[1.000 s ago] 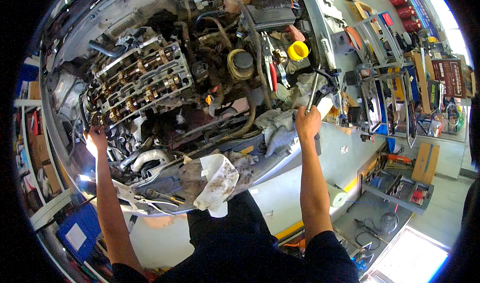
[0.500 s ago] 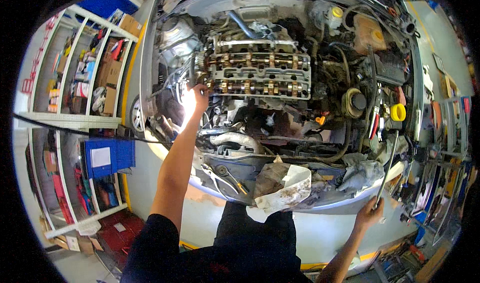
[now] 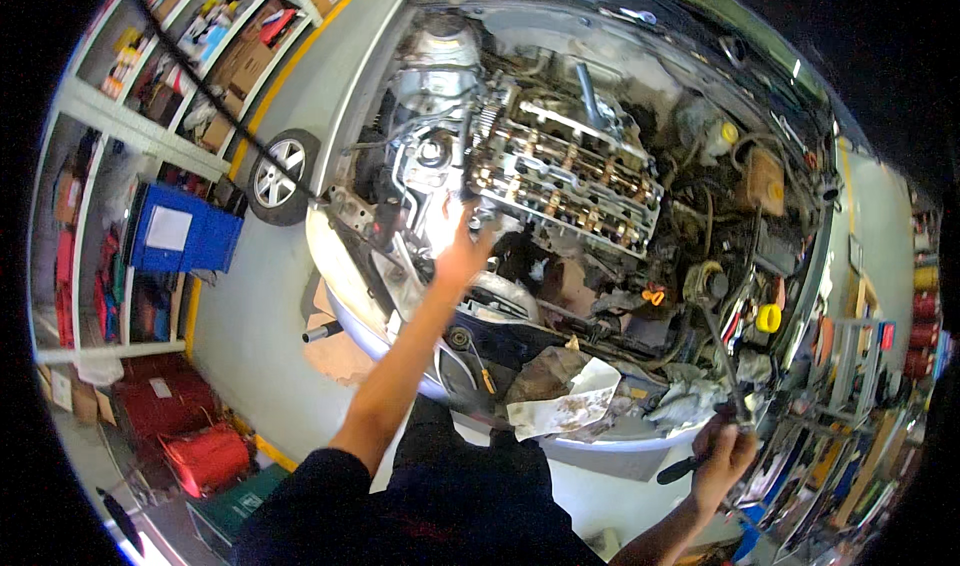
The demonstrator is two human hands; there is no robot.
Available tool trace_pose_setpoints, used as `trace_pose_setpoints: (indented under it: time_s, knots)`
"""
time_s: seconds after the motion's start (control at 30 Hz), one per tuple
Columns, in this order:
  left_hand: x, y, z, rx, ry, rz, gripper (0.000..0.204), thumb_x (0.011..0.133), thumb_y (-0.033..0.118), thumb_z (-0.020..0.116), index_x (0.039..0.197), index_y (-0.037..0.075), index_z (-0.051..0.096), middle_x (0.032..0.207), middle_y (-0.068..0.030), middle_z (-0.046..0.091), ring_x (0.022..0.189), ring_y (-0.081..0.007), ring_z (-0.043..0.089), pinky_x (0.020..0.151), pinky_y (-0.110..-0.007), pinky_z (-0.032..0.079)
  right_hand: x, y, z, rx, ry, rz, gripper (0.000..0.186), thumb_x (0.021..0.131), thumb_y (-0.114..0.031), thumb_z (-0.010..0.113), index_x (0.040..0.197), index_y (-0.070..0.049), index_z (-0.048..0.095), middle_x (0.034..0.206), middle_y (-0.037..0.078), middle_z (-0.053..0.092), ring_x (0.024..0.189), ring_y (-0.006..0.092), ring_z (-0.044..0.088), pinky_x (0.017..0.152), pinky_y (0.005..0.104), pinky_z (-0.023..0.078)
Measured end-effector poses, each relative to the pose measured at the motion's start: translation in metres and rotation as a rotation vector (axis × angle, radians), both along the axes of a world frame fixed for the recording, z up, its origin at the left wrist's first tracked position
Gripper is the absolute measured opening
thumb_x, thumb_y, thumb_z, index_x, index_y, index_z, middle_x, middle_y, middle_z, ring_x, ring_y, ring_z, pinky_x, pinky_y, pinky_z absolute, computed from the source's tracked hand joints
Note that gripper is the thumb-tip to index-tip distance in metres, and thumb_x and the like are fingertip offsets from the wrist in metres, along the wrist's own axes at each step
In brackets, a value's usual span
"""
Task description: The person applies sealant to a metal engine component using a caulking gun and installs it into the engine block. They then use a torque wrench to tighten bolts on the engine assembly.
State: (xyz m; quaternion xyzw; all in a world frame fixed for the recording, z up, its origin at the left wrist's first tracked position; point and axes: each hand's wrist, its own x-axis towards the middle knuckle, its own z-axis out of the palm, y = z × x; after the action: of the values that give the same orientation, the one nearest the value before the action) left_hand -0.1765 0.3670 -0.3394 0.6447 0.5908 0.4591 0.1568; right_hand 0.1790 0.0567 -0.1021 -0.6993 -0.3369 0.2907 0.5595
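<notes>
The engine (image 3: 575,191) of a car lies uncovered, its camshafts showing in rows. My left hand (image 3: 462,251) is at the engine's left end, below the timing chain (image 3: 487,126). Its fingers look apart, though glare and motion blur soften them, and nothing shows in its grasp. Over the car's front right edge, my right hand (image 3: 725,458) is closed around a long metal bar (image 3: 724,351) with a dark handle (image 3: 679,470). The bar points up and away, its far end near the round black cap (image 3: 712,284).
A stained white paper (image 3: 565,398) and crumpled rags (image 3: 690,391) lie along the front edge. Beside them are a yellow ring (image 3: 768,318) and hand tools. Left of the car are a wheel (image 3: 283,178), a blue box (image 3: 185,228) and shelving (image 3: 150,144). A black cable (image 3: 215,101) crosses the upper left.
The view has turned and shifted. My left hand has come away from the chain end toward the front, its fingers spreading. My right hand has tilted the bar, whose far end now leans left over the engine bay.
</notes>
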Motion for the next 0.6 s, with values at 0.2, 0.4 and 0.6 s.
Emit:
trace_pose_setpoints:
  time_s: [0.2, 0.4, 0.6]
  knots:
    - [0.05, -0.132, 0.11, -0.739, -0.707, -0.607, 0.034, 0.109, 0.031, 0.063, 0.128, 0.003, 0.065, 0.12, -0.0118, 0.072, 0.098, -0.0211, 0.07, 0.089, -0.036, 0.056, -0.072, 0.089, 0.01, -0.084, 0.058, 0.277, 0.036, 0.104, -0.028, 0.07, 0.116, 0.005, 0.068, 0.071, -0.001, 0.055, 0.056, 0.0086, 0.049, 0.05, 0.0265, 0.037]
    - [0.053, -0.089, 0.127, -1.013, -1.928, -0.554, 0.046, 0.112, 0.044, 0.053, 0.134, 0.005, 0.062, 0.126, -0.0157, 0.073, 0.097, -0.0203, 0.07, 0.09, -0.038, 0.056, -0.139, 0.144, 0.007, -0.04, 0.346, 0.525, 0.046, 0.103, -0.027, 0.072, 0.131, 0.009, 0.064, 0.089, 0.006, 0.064, 0.065, 0.0134, 0.057, 0.053, 0.0311, 0.05]
    - [0.045, -0.038, 0.102, -0.896, -2.184, -0.603, 0.034, 0.111, 0.031, 0.059, 0.128, 0.002, 0.064, 0.104, -0.0074, 0.076, 0.086, -0.0172, 0.07, 0.082, -0.032, 0.056, -0.177, 0.196, 0.004, -0.112, 0.441, 0.66, 0.036, 0.107, -0.025, 0.065, 0.12, 0.009, 0.064, 0.086, 0.008, 0.062, 0.057, 0.0148, 0.053, 0.047, 0.0297, 0.042]
